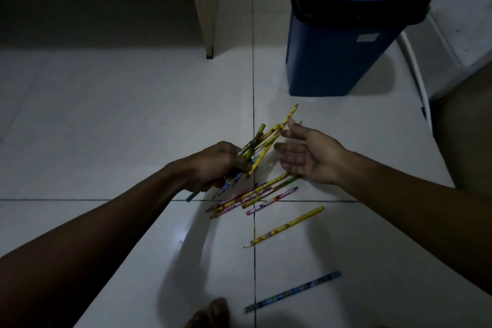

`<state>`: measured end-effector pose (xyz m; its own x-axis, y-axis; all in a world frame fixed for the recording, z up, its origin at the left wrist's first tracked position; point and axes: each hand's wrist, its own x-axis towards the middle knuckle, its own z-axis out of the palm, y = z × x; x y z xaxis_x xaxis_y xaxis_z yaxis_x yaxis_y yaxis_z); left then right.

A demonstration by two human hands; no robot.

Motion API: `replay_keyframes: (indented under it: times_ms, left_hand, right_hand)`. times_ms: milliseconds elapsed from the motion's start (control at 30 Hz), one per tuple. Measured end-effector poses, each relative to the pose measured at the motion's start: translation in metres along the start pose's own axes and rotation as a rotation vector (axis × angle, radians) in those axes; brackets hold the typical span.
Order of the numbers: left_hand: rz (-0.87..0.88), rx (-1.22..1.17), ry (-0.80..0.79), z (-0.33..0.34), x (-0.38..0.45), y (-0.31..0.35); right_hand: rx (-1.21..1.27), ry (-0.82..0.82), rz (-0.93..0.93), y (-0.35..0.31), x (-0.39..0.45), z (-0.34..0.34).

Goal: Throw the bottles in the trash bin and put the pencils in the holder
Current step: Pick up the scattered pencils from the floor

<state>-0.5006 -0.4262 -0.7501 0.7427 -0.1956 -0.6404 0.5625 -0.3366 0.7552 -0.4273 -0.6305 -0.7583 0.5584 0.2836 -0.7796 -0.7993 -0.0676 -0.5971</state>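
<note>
My left hand (215, 165) is closed around a fanned bunch of pencils (269, 138), their tips pointing up and to the right. Just right of the bunch, my right hand (308, 157) is open, palm facing left, fingertips near the pencil ends and holding nothing. Below the hands, several pink and yellow pencils (253, 196) lie in a loose heap on the white tiled floor. A single yellow pencil (287, 226) lies nearer to me, and a blue pencil (292, 291) nearer still. The blue trash bin (338, 61) stands on the floor beyond my right hand. I see no bottles and no holder.
A beige furniture leg (206, 8) stands at the back, left of the bin. A white cable (418, 74) runs along the floor to the right of the bin. My toes (210, 314) show at the bottom edge. The room is dim.
</note>
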Motion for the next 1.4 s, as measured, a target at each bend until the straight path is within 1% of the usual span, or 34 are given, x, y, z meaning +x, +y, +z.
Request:
replay_keyframes:
  times_ms: [100, 200, 267, 333, 400, 433, 500, 567, 667, 733, 800, 867, 933, 1033, 1100, 1167, 1267, 1333, 1400]
  left_hand:
    - [0.015, -0.103, -0.045, 0.003, -0.002, -0.002]
    - [0.024, -0.188, -0.031, 0.003, -0.003, -0.005]
    - [0.025, -0.229, 0.007, 0.002, -0.003, -0.006]
    - [0.022, -0.251, 0.083, 0.002, 0.000, -0.007]
    - [0.012, -0.298, 0.180, 0.002, 0.002, -0.006]
    - [-0.005, -0.375, 0.206, 0.001, 0.003, -0.005]
    - [-0.028, -0.561, 0.182, 0.000, 0.002, -0.002]
    - [-0.038, -0.641, 0.183, 0.002, 0.003, 0.001]
    - [-0.038, -0.659, 0.271, 0.008, 0.009, 0.004]
    - [-0.048, -0.664, 0.274, 0.011, 0.013, 0.006]
    - [-0.031, -0.605, 0.255, 0.013, 0.014, 0.006]
    - [0.002, -0.491, 0.238, 0.016, 0.014, 0.004]
    - [0.034, -0.424, 0.257, 0.019, 0.016, 0.004]
    - [0.025, -0.441, 0.316, 0.020, 0.016, 0.005]
    - [0.004, -0.435, 0.320, 0.018, 0.017, 0.005]
    - [-0.020, -0.389, 0.313, 0.016, 0.017, 0.004]
    - [-0.020, -0.337, 0.326, 0.016, 0.016, 0.002]
    - [-0.004, -0.341, 0.314, 0.019, 0.016, 0.002]
    - [-0.006, -0.396, 0.278, 0.024, 0.016, 0.004]
  right_hand:
    - [0.048, 0.009, -0.034, -0.008, 0.001, 0.007]
    - [0.085, 0.028, -0.053, -0.011, 0.002, 0.009]
    - [0.158, 0.061, -0.072, -0.013, 0.002, 0.008]
    - [0.224, 0.119, -0.098, -0.017, 0.002, 0.004]
    - [0.180, 0.174, -0.120, -0.017, 0.001, 0.000]
    - [0.126, 0.183, -0.123, -0.016, 0.000, -0.001]
    - [0.011, 0.153, -0.107, -0.007, -0.002, 0.003]
    - [-0.068, 0.086, -0.073, 0.003, -0.007, 0.013]
    - [-0.121, -0.004, -0.042, 0.017, -0.013, 0.032]
    - [-0.181, -0.038, -0.073, 0.023, -0.014, 0.041]
    - [-0.242, -0.039, -0.122, 0.026, -0.015, 0.046]
    - [-0.281, -0.026, -0.158, 0.027, -0.015, 0.049]
    - [-0.315, -0.003, -0.186, 0.027, -0.014, 0.048]
    - [-0.330, 0.019, -0.196, 0.028, -0.013, 0.042]
    - [-0.369, 0.025, -0.182, 0.028, -0.015, 0.035]
    - [-0.453, 0.019, -0.180, 0.027, -0.017, 0.027]
    - [-0.674, 0.001, -0.206, 0.025, -0.027, 0.012]
    - [-0.799, -0.029, -0.235, 0.022, -0.035, 0.002]
    - [-0.913, -0.046, -0.275, 0.023, -0.042, -0.006]
